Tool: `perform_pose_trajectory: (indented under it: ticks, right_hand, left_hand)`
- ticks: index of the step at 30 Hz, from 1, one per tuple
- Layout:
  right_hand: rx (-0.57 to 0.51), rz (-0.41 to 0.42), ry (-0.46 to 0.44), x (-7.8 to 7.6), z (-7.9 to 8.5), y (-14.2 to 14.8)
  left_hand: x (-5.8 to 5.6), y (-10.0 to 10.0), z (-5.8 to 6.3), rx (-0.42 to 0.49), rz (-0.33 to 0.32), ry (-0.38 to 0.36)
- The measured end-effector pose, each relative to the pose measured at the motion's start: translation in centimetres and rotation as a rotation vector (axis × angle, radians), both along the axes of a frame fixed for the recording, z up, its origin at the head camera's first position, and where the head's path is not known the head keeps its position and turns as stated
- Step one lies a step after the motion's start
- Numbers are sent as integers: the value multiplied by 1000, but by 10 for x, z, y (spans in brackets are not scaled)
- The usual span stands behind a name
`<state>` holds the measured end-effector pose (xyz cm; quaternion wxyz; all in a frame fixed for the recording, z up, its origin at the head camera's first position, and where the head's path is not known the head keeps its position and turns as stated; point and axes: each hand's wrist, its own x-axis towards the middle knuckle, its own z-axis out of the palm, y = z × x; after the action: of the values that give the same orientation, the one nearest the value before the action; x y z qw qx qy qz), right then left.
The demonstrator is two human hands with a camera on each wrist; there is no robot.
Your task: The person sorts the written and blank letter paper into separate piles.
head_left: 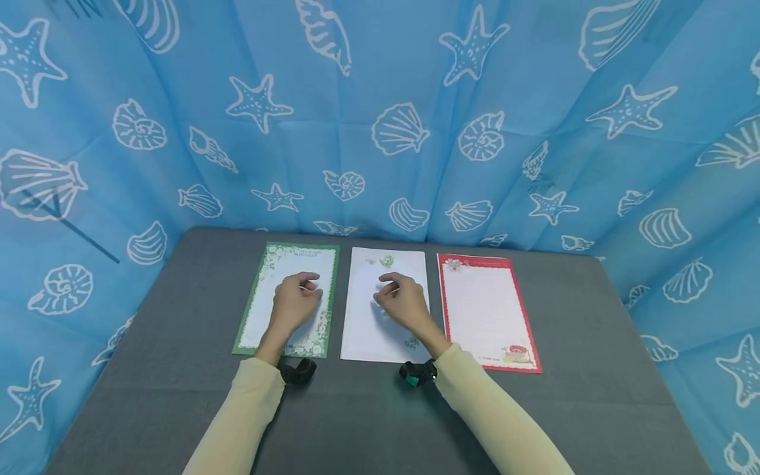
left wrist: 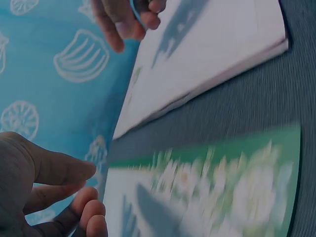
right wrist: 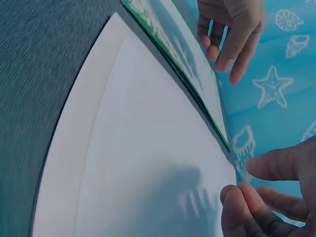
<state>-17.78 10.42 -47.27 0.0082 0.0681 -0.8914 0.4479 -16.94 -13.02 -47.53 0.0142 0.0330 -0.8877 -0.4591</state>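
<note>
My left hand (head_left: pixel 295 302) hovers over a green-bordered notepad (head_left: pixel 319 323) with white flowers, its fingers loosely bent and nothing between them. Over the white notepad (head_left: pixel 363 323), which has small green leaf prints, hangs my right hand (head_left: pixel 405 305), also loosely bent and holding nothing. Shadows of both hands fall on the paper below, apart from the fingers. In the left wrist view the white notepad (left wrist: pixel 212 44) shows a thick edge of stacked sheets. The right wrist view shows the thumb and fingertips of the right hand (right wrist: pixel 276 197) apart.
A red-bordered notepad (head_left: pixel 483 303) with lined paper lies to the right of the white one. All three lie side by side on a grey cloth-covered table (head_left: pixel 356 422). A blue curtain (head_left: pixel 368 79) with shells and starfish hangs behind. Dark bands (head_left: pixel 299 371) circle the wrists.
</note>
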Motion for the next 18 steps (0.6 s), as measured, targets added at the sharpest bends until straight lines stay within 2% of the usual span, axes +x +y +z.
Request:
perform_pose_trajectory:
  ticks: [6, 18]
  right_hand:
    - [-1, -47, -3, 2, 0, 20]
    - [-1, -86, -47, 11, 1, 52]
  left_hand:
    - [-2, 25, 0, 22, -40, -19]
    - [-5, 62, -3, -4, -91, 13]
